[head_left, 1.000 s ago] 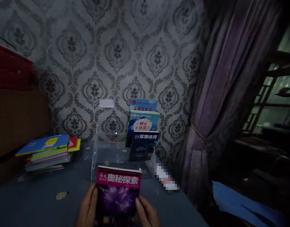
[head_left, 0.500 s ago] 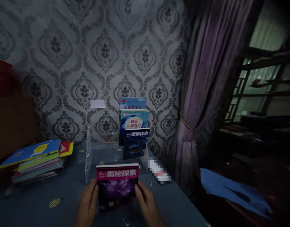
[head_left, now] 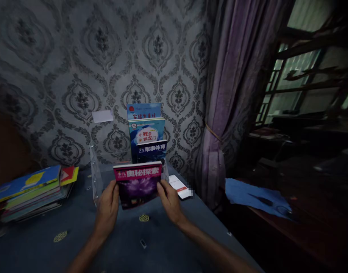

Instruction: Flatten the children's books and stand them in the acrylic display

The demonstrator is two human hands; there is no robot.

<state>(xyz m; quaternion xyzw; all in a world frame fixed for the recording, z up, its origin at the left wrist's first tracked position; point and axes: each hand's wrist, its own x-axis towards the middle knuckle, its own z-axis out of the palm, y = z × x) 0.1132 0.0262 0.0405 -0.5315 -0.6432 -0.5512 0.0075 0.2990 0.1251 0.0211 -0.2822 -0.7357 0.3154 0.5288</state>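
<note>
A book with a magenta and purple cover is held up between my two hands, its front facing me. My left hand grips its left edge and my right hand its right edge, thumbs on the cover. Just beyond it stands a clear acrylic rack, partly hidden by the book. Upright in the rack's right side are a dark blue book, a teal-blue book behind it, and a light blue book at the back.
A stack of books lies on the dark tablecloth at left. A phone lies right of the rack. A purple curtain hangs beyond the table's right edge, and a blue cloth lies on a lower surface at right.
My hands have carried the magenta and purple book forward, closer to the rack, where it overlaps the dark blue book's lower part. The view has shifted to the right.
</note>
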